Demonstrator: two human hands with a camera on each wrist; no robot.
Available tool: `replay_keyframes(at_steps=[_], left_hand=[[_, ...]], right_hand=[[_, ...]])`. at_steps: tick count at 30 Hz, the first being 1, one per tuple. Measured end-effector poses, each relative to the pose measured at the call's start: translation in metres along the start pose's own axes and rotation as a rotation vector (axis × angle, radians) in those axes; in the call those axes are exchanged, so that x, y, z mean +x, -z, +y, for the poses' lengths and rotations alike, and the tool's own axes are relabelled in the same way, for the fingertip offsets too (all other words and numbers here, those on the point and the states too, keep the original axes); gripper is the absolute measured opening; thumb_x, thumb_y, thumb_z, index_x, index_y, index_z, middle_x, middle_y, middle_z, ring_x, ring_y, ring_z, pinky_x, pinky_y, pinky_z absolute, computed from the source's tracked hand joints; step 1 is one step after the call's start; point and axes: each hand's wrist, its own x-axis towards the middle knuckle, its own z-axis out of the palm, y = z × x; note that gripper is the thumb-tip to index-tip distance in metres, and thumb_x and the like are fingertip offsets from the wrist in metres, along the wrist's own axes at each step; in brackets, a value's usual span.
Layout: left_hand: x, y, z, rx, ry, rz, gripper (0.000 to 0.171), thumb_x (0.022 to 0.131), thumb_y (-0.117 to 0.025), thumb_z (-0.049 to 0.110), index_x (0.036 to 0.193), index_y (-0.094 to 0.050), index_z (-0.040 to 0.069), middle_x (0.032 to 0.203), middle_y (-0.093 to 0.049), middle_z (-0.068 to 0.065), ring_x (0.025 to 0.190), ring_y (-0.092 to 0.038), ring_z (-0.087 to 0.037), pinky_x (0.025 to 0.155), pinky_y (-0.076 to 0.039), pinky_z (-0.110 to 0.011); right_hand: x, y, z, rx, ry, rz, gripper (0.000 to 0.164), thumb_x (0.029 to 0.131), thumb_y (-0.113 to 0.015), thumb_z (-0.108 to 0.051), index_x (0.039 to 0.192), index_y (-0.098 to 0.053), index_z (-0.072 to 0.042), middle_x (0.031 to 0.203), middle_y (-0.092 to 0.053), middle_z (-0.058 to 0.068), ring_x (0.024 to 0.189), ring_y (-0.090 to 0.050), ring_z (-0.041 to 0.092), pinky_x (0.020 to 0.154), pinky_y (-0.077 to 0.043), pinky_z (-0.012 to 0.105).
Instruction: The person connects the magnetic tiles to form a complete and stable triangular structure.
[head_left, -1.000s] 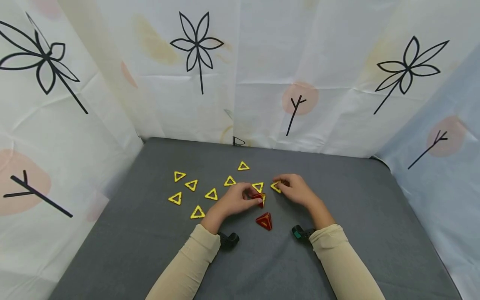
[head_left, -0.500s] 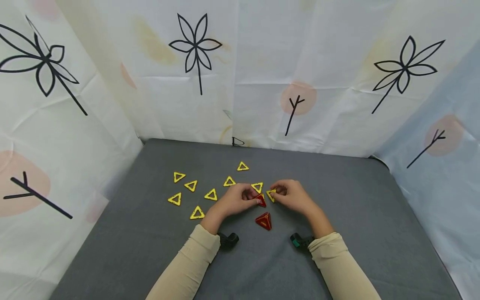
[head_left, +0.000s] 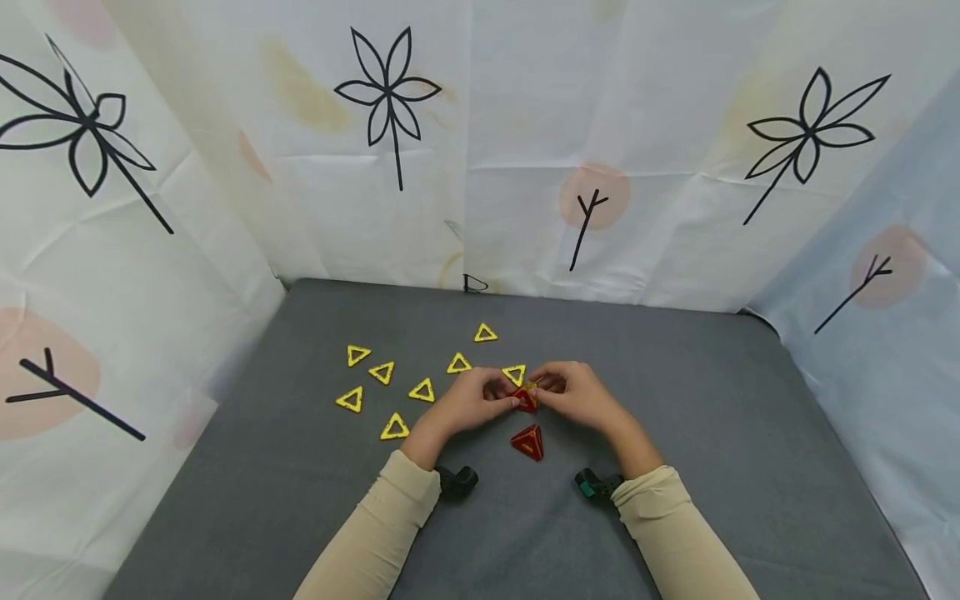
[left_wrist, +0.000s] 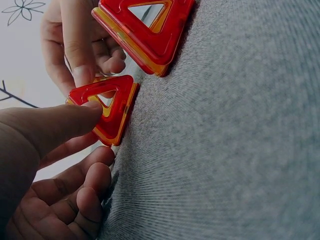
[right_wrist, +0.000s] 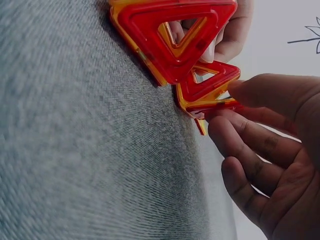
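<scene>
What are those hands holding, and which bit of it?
They hold the farther red-and-yellow triangle shape. The left hand pinches its left side, across the red face; the right hand pinches its right side.

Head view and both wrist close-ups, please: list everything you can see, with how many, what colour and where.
Backdrop: one surround, mostly white with black plant drawings, behind and beside the tabletop
Tabletop: one, grey, beneath the pieces
Loose triangle frames: eight, yellow, flat, middle and left of the tabletop
Pyramid: one, red and orange, near middle
Held pieces: count unclear, red and yellow, just beyond the pyramid
Wrist cameras: two, black, at the wrists
Sleeves: two, beige, forearms
Left hand, right hand: one each, bare, pinching the held pieces
</scene>
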Motion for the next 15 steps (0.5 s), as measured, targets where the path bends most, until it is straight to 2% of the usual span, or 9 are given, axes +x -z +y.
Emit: replay_keyframes(at_steps=[6, 15], left_hand=[[0.0007, 0.0011, 0.0006, 0.006, -0.007, -0.005, 0.009, 0.101, -0.075, 0.021, 0.105, -0.076, 0.014, 0.094, -0.072, 0.001, 0.078, -0.064, -0.01, 0.073, -0.054, -0.028], [0.0005, 0.0012, 0.0013, 0.003, -0.018, -0.004, 0.009, 0.101, -0.075, 0.021, 0.106, -0.078, 0.014, 0.093, -0.072, 0.002, 0.077, -0.063, -0.011, 0.073, -0.054, -0.029]], right_hand=[[-0.0004, 0.0007, -0.0012, 0.029, 0.026, -0.017, 0.02, 0.102, -0.072, -0.014, 0.12, -0.077, -0.006, 0.108, -0.079, 0.009, 0.092, -0.074, 0.016, 0.076, -0.058, 0.031], [-0.0002, 0.002, -0.0028, 0.046, 0.051, -0.052, 0.018, 0.103, -0.072, -0.015, 0.119, -0.078, -0.007, 0.104, -0.079, 0.005, 0.089, -0.072, 0.012, 0.08, -0.058, 0.03]])
